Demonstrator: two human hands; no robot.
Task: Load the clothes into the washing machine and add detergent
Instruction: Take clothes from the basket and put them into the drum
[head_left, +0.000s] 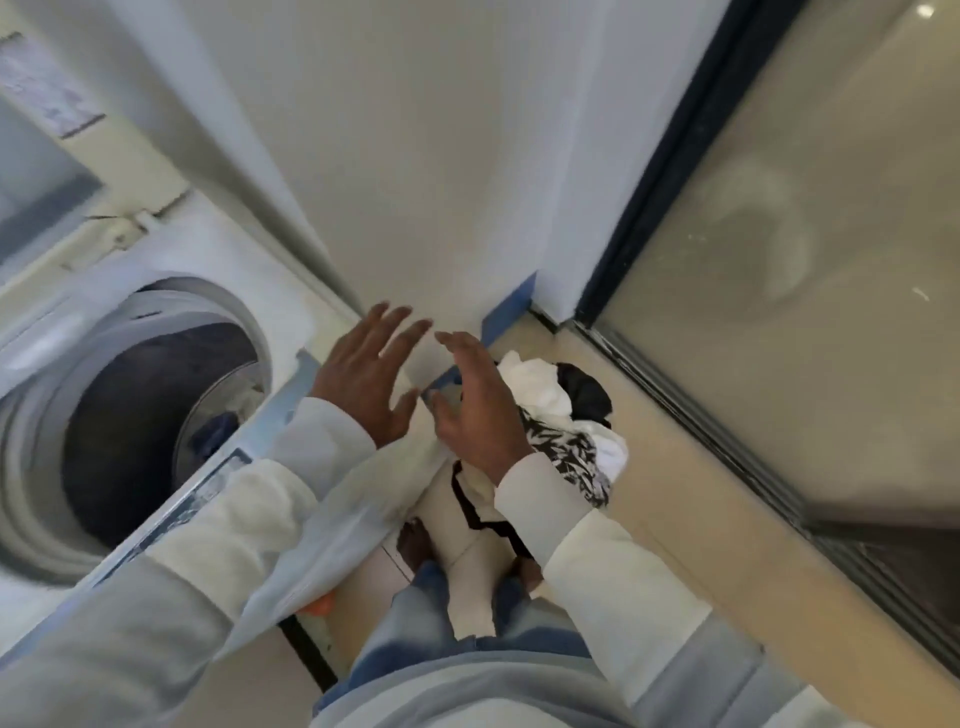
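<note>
A white top-loading washing machine (218, 270) stands at the left with its lid up and its round drum (140, 426) open; something dark blue lies at the drum's right side. A pile of clothes (550, 415), white, black and black-and-white patterned, sits on the floor to the right of the machine. My left hand (369, 374) hovers open above the machine's right corner. My right hand (472, 400) is spread open just above the left part of the pile, holding nothing. Both hands are a little blurred.
A white wall (415, 156) rises straight ahead. A dark-framed glass sliding door (779, 260) runs along the right. The floor (675, 493) is beige tile. My legs in jeans and feet show below the pile. A small orange object (322, 605) peeks out by the machine's base.
</note>
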